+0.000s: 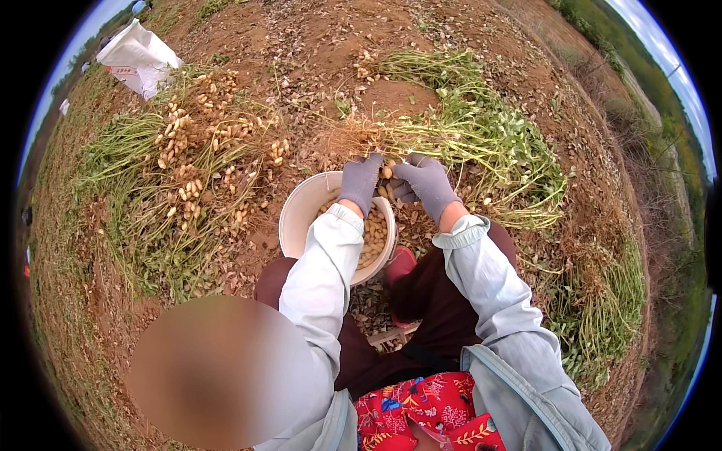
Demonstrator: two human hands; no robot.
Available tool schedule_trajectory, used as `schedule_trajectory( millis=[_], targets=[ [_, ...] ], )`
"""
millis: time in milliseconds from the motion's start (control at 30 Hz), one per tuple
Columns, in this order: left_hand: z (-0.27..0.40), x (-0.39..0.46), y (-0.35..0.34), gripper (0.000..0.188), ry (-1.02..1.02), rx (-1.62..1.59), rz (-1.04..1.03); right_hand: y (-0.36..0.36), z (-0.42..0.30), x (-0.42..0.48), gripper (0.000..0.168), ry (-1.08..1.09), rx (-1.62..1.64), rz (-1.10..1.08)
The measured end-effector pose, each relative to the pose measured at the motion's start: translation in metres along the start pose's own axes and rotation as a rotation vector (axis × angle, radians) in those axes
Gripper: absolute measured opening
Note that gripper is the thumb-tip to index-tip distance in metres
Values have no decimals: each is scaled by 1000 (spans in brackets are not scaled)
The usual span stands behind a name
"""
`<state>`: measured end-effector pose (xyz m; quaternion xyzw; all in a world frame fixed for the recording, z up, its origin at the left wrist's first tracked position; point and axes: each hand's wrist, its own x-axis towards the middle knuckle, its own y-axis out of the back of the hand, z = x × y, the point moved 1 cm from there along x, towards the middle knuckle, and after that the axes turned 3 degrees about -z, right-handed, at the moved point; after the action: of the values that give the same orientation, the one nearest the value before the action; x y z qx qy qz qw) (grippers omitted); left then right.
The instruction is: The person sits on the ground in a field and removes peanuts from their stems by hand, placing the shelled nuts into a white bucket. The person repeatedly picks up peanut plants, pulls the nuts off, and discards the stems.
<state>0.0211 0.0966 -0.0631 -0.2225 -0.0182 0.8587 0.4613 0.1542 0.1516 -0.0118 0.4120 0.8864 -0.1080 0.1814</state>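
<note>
Both hands wear grey gloves and meet over the right rim of a white plastic bucket (293, 217), which is partly filled with peanuts in their shells (373, 239). Between the fingers is a small cluster of peanut pods (387, 171) at the root end of a peanut plant. My left hand (361, 181) is bent around the left side of the cluster, over the bucket. My right hand (424, 183) holds the pods from the right, just outside the rim. Green stems and leaves (496, 141) spread to the right beyond it. The fingertips are partly hidden.
Pulled peanut plants with pods (175, 132) lie at the left. More uprooted plants (601, 304) lie at the lower right. A white woven sack (138, 59) stands at the upper left. Leaf-strewn soil surrounds the bucket, and a red boot (400, 264) is beside it.
</note>
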Motion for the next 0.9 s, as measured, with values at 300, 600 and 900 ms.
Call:
schedule_trajectory(
  millis=[300, 600, 900],
  targets=[
    [-6, -14, 8, 28, -288, 331, -85, 9, 33, 37, 15, 697, -1066, -123],
    [0, -58, 1, 33, -291, 819, 138, -19, 29, 30, 44, 895, -1063, -325],
    [-5, -61, 19, 40, -396, 622, 225, -42, 25, 30, 35, 419, -635, -243]
  ],
)
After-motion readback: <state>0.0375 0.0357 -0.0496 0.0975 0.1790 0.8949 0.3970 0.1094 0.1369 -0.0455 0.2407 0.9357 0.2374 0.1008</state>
